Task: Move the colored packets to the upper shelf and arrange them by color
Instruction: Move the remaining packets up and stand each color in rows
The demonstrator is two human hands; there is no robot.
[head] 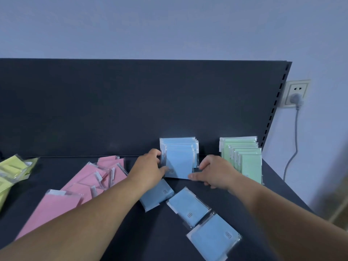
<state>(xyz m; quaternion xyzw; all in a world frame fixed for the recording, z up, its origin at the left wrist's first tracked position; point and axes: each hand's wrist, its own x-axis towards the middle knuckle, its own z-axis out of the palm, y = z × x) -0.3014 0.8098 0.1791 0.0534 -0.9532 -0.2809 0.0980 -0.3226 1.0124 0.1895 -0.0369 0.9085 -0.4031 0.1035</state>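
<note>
Several blue packets [179,162], left hand [150,167], right hand [216,171]

Bare shelf [62,166] shows far left between yellow packets [13,166] and pink packets [90,178]. The blue stack [178,157] and green row [244,161] leave a narrow gap. Loose blue packets [188,206] clutter the near right.

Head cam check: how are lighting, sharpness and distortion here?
Head view: dim with a bluish cast, no harsh glare; slightly soft, the print on the blue stack between left hand and right hand unreadable; wide-angle stretch tilts the right edge of the back panel.
</note>
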